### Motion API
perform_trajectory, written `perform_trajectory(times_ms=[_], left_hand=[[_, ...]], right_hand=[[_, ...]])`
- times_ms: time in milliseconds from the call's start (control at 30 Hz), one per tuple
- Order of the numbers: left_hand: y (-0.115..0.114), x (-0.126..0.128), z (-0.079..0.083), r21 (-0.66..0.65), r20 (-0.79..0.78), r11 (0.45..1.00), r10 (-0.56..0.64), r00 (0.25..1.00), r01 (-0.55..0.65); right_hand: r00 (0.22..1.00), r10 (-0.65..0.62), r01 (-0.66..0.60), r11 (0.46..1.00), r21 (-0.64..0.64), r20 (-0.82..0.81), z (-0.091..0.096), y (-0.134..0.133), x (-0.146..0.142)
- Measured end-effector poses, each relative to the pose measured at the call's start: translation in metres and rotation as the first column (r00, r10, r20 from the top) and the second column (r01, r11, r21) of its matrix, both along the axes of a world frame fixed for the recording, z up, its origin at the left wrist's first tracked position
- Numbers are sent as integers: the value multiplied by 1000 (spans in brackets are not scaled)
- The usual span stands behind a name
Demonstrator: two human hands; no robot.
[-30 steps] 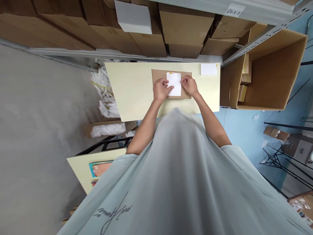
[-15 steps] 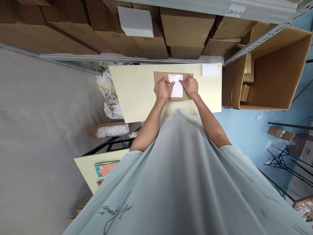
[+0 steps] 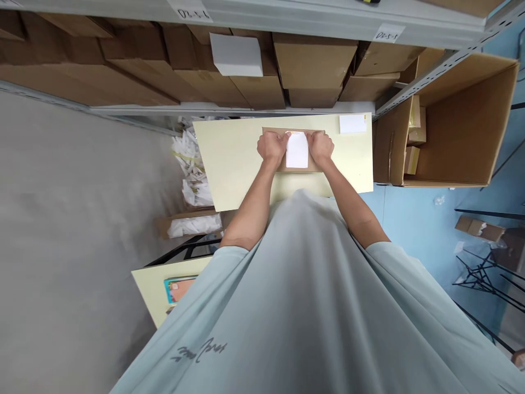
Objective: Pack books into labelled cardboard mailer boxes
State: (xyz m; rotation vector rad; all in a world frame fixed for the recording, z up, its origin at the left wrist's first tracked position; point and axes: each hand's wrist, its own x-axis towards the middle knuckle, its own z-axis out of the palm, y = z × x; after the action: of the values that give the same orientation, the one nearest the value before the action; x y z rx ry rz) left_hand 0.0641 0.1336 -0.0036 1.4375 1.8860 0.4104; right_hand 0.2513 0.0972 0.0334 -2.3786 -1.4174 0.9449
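Note:
A flat brown cardboard box (image 3: 280, 168) lies on the pale yellow tabletop (image 3: 233, 164). On its upper face is a white label (image 3: 297, 152) with a small orange mark along the far edge. My left hand (image 3: 272, 148) is closed at the label's far left corner, its thumb on the label. At the far right corner my right hand (image 3: 320, 146) is closed the same way, fingers curled and thumb on the edge. The fingertips of both hands are mostly hidden.
Another white label (image 3: 353, 123) lies at the table's far right. Beyond the table stands a shelf (image 3: 246, 16) packed with cardboard boxes (image 3: 314, 63). A large open carton (image 3: 463, 126) holding small boxes is on the right. White crumpled material (image 3: 191, 158) sits below left.
Both thumbs have moved outward and away from me, from the label's middle to its far corners. The fingers are curled tighter. The whole view has shifted slightly.

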Motion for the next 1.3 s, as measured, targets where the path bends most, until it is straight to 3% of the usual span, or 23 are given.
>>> perform_trajectory(times_ms=[100, 167, 233, 333, 433, 700, 800, 967, 1033, 1133, 1200, 1300], left_hand=[[-14, -4, 12, 40, 28, 997, -72, 997, 71], [-31, -8, 23, 72, 30, 979, -194, 981, 192], [-51, -11, 33, 128, -9, 925, -359, 933, 358], [-77, -12, 42, 155, -73, 802, -574, 816, 577], [-83, -8, 43, 121, -82, 740, -657, 750, 662], [-56, -5, 37, 133, -91, 764, -625, 775, 631], [-57, -7, 38, 113, -86, 803, -579, 811, 585], [-61, -30, 43, 123, -66, 838, -528, 847, 532], [-67, -51, 44, 123, -84, 868, -473, 877, 480], [-88, -86, 40, 67, -81, 941, -327, 941, 333], [-105, -102, 34, -26, -40, 967, -253, 967, 252], [-120, -107, 25, -120, 39, 957, -262, 964, 264]], right_hand=[[987, 162, -162, 986, 33, 6, 9, -20, -2], [959, 279, -282, 957, 63, 56, 16, -40, -3], [923, 368, -376, 924, 62, 113, 23, -61, -6], [870, 469, -479, 877, 34, 149, 27, -86, -12], [843, 517, -523, 853, -2, 150, 26, -89, -17], [886, 434, -444, 895, 28, 164, 20, -53, -30], [880, 445, -452, 892, -1, 166, 24, -64, -31], [860, 497, -504, 863, 41, 114, 26, -110, -8], [906, 411, -418, 907, 56, 97, 22, -131, 8], [987, 159, -160, 987, 20, 34, 14, -159, 26], [998, 43, -45, 998, -32, -56, 6, -169, 28], [978, -34, 25, 999, -46, -205, -3, -169, 16]])
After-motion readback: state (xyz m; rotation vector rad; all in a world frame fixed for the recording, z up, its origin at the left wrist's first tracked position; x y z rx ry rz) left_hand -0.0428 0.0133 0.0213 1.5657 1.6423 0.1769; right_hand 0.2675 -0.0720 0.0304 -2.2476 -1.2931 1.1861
